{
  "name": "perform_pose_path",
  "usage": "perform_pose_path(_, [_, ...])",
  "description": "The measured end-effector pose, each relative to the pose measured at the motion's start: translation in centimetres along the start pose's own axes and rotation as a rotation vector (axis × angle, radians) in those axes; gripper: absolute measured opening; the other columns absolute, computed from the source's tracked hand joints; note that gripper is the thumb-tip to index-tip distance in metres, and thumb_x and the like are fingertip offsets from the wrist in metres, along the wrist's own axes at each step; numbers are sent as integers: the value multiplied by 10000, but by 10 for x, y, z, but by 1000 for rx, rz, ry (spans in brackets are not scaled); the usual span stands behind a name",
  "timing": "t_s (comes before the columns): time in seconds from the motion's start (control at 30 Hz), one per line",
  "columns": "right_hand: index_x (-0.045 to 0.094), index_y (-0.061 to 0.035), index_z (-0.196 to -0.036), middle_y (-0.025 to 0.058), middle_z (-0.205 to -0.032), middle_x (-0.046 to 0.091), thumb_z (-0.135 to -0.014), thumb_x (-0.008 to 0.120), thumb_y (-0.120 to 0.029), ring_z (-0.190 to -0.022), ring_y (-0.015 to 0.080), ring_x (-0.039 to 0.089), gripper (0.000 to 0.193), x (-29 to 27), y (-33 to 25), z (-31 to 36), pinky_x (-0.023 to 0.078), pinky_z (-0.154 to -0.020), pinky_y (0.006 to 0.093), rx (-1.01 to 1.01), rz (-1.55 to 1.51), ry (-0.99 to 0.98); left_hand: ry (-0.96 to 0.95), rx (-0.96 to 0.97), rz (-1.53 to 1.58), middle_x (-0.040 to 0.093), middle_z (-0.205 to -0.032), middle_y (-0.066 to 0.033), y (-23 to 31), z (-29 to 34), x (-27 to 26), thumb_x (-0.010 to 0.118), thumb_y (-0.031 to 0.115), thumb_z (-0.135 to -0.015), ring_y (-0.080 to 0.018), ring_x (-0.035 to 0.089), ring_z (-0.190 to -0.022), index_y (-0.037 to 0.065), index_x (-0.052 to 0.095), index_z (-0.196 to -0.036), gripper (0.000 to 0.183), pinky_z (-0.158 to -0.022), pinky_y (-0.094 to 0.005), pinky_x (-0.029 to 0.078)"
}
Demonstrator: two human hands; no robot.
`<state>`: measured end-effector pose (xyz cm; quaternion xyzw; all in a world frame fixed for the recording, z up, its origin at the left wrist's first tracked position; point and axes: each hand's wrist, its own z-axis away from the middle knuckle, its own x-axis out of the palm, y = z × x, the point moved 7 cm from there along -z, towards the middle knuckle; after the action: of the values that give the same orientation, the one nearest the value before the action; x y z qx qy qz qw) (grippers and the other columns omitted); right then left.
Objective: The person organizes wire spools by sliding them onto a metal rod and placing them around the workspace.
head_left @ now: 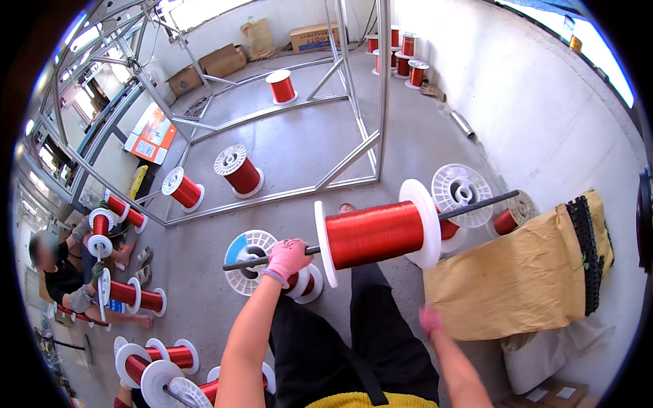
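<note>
My left hand (289,258), in a pink glove, is closed round a dark rod (486,202) just left of a large spool of red wire (374,234). The rod runs through this white-flanged spool and sticks out on both sides. Its right part crosses over a standing spool (461,187); whether it rests there I cannot tell. Below the rod's left part stands another spool (250,245) with a blue patch on its flange. My right hand (430,318), gloved in pink and smeared by motion, is off the rod, near a brown sheet (503,279).
A metal frame (381,88) stands ahead, with red spools (239,170) on the floor within it. A seated person (68,272) handles spools at left. More spools (163,367) lie at lower left; others (408,64) are stacked by the white wall.
</note>
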<state>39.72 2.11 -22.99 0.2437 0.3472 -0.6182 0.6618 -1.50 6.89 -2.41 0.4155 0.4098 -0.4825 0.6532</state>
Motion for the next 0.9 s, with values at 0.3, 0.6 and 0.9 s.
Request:
perform_pose_path(0.3, [530, -55, -1100, 219, -1083, 583, -913, 386, -373, -977, 396, 562, 395, 42, 77, 15, 431, -820, 496, 54, -223, 319, -7, -28, -6, 673, -870, -117, 6, 0, -8, 581, 347, -763, -292, 645, -836, 135, 690, -874, 263, -762, -400, 506])
perform_pose_path(0.6, [511, -86, -1158, 202, -1077, 586, -907, 385, -369, -932, 385, 581, 399, 18, 55, 34, 458, -798, 456, 158, -344, 269, 11, -25, -6, 672, -837, -117, 6, 1, -4, 583, 360, -769, -302, 646, -798, 140, 694, -872, 267, -745, -402, 508])
perform_pose_path(0.9, [557, -6, -928, 168, -883, 610, -926, 467, -244, -823, 296, 592, 254, -224, -7, 72, 425, -682, 377, -212, -1051, 933, 17, -9, 26, 673, -857, -118, 4, 3, -6, 568, 342, -761, -295, 647, -824, 138, 697, -886, 272, -751, -396, 510])
